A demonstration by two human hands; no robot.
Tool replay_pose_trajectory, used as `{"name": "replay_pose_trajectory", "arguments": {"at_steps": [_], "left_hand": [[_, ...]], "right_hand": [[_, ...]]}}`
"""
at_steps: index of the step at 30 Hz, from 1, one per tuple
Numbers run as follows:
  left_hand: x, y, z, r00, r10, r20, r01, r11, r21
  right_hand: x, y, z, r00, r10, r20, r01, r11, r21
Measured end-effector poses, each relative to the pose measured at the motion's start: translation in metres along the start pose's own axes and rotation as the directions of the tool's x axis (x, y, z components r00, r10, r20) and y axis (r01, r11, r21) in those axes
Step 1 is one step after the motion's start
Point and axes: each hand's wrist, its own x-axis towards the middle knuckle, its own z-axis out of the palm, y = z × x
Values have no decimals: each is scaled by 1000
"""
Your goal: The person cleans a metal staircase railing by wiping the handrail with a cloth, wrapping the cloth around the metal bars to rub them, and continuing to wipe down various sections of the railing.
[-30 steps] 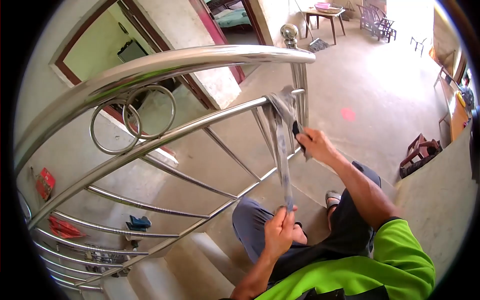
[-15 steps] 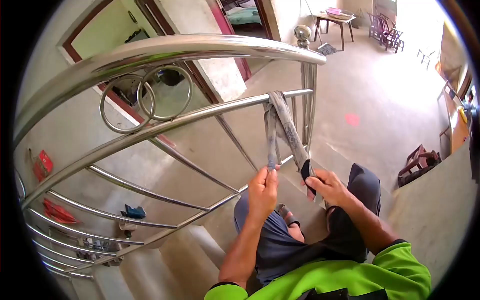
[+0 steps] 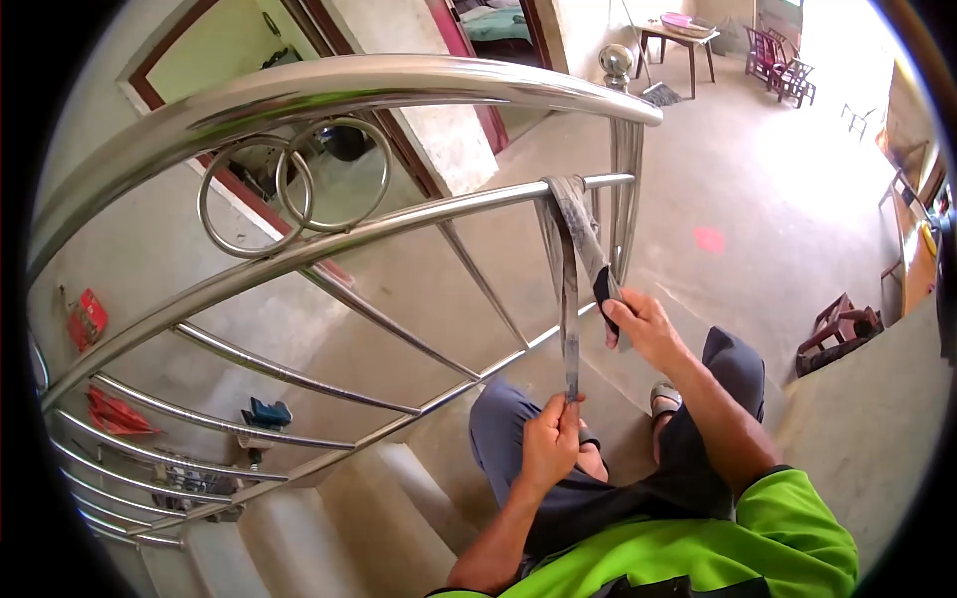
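A grey, stained cloth strip (image 3: 569, 289) hangs looped over the second bar (image 3: 459, 211) of the stainless-steel stair railing. My left hand (image 3: 551, 444) is closed on one end, low down above my knee, with that length pulled taut. Higher and to the right, my right hand (image 3: 648, 327) is closed on the other end, where a black patch shows at the fingers. The cloth bends round the bar near the end post (image 3: 625, 189). Just above it runs the thick polished handrail (image 3: 399, 82).
Concrete steps (image 3: 349, 498) descend beneath me. Two steel rings (image 3: 297, 189) fill the gap under the handrail. Past the railing stand a small table (image 3: 678, 35), a mop (image 3: 660, 95) and wooden chairs (image 3: 778, 62). A wooden stool (image 3: 835, 324) is at the right.
My left hand has moved down with its end of the cloth, while my right hand has risen with the other. The strip has slid over the bar and its left length is longer.
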Motion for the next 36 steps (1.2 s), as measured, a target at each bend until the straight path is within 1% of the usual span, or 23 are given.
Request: {"name": "replay_pose_trajectory", "arguments": {"at_steps": [1, 4, 6, 8, 10, 12, 14, 15, 17, 18, 19, 20, 21, 23, 24, 26, 27, 28, 30, 31, 32, 34, 36], "left_hand": [[7, 4, -3, 998, -43, 48, 42, 999, 21], [34, 13, -9, 994, -97, 41, 98, 995, -25], [56, -5, -10, 997, -78, 17, 79, 996, -42], [76, -11, -9, 998, 62, -20, -62, 998, 12], [89, -15, -6, 997, 71, -20, -71, 997, -9], [92, -18, -3, 996, 84, -22, -84, 996, -31], [85, -23, 2, 995, 95, -19, -93, 992, 88], [76, -17, 3, 996, 90, -27, -87, 993, 82], [52, 3, 3, 999, -16, 38, 10, 989, 146], [43, 1, 6, 999, -19, 38, 13, 989, 146], [34, -1, 11, 1000, 28, 7, -28, 998, 61], [26, -1, 13, 997, 74, -30, -75, 997, -23], [20, 5, 10, 999, 43, 6, -43, 998, 40], [6, 13, 9, 999, 41, 9, -41, 999, -4], [1, 15, 9, 999, 38, 18, -37, 998, -48], [-7, 14, 7, 997, 61, 42, -62, 997, 35], [-12, 13, 8, 997, 38, 60, -38, 999, 4], [-18, 12, 9, 997, 16, 80, -14, 1000, -25], [-32, 15, 15, 992, 9, 123, -10, 1000, 7], [-39, 16, 17, 986, 3, 164, -9, 999, 36], [-45, 16, 17, 986, 2, 167, -9, 999, 39], [-59, 13, 18, 959, 36, 283, -71, 991, 115], [-69, -1, 17, 934, -47, 353, -2, 991, 136]], "right_hand": [[-7, -1, 3, 999, -50, 18, 51, 997, -52], [-36, -17, 13, 994, -22, 105, 29, 997, -69], [-52, -9, 11, 991, 10, 134, -6, 999, -35], [-68, -15, 10, 992, 38, 116, -42, 999, 33], [-75, -21, 9, 991, 21, 135, -21, 1000, 3], [-79, -23, 12, 995, 7, 95, -14, 998, 66], [-75, -13, 12, 996, 3, 87, -8, 999, 52], [-73, -7, 12, 997, 0, 72, -3, 999, 49], [-62, -6, 12, 1000, -5, 15, 5, 998, 57], [-58, -6, 12, 999, -15, -53, 18, 998, 68], [-53, -4, 12, 999, -14, -52, 17, 998, 67], [-48, -2, 12, 996, 16, -86, 0, 983, 182], [-42, 0, 12, 992, 48, -114, -13, 955, 295], [-34, 6, 11, 987, 129, -94, -72, 887, 457], [-32, 6, 15, 987, 129, -92, -73, 887, 457], [-29, 6, 27, 979, 178, -99, -94, 827, 555], [-27, 10, 29, 985, 174, -22, -125, 784, 609], [-29, 10, 32, 984, 176, -21, -126, 782, 610], [-32, 4, 40, 971, 182, 156, -238, 656, 717], [-34, -5, 44, 960, 232, 160, -274, 632, 725], [-32, -3, 43, 960, 231, 159, -272, 630, 728], [-30, 7, 38, 984, 151, 99, -175, 654, 736], [-35, 3, 29, 982, 154, 110, -186, 671, 718]]}}
